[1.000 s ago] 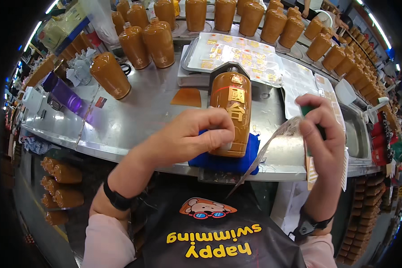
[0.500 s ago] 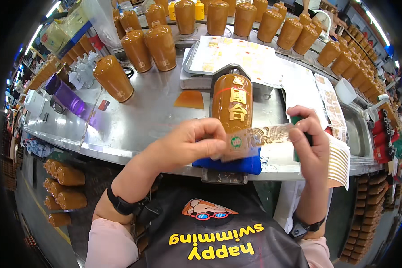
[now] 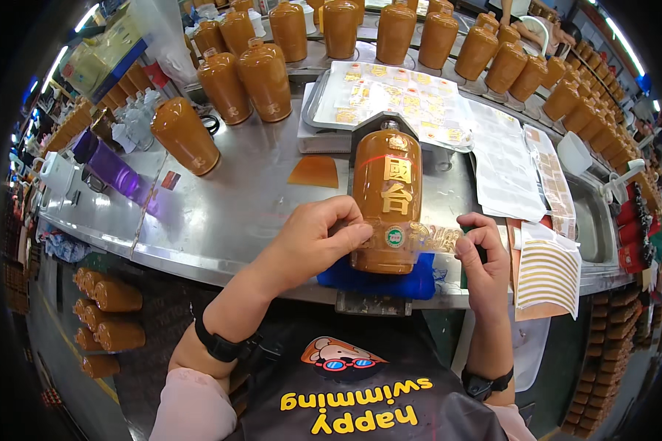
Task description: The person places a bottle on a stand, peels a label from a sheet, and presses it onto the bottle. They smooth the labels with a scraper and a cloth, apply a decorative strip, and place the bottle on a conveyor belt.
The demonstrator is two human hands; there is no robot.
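A glossy brown bottle (image 3: 368, 180) with raised gold characters lies on its back in a dark angular holder (image 3: 360, 125), its base toward me. A clear transfer sticker strip (image 3: 426, 237) with a green round mark and gold pattern stretches across the bottle's lower part. My left hand (image 3: 320, 235) pinches the strip's left end beside the bottle. The right end is pinched by my right hand (image 3: 482, 257), off the bottle's right side. Something green, mostly hidden, shows by that palm. Under the bottle's base lies a blue cloth (image 3: 419, 283).
An amber flat scraper-like sheet (image 3: 314, 170) lies left of the holder. Beyond it, a tray (image 3: 320, 110) carries sticker sheets. Striped gold sheets (image 3: 548, 272) overhang the right front edge. Several brown bottles (image 3: 268, 81) line the back. A purple bottle (image 3: 110, 162) stands left.
The strip has gone from in front of the bottle's lower end to across its surface. Both hands moved with it, and the right hand shifted left and down.
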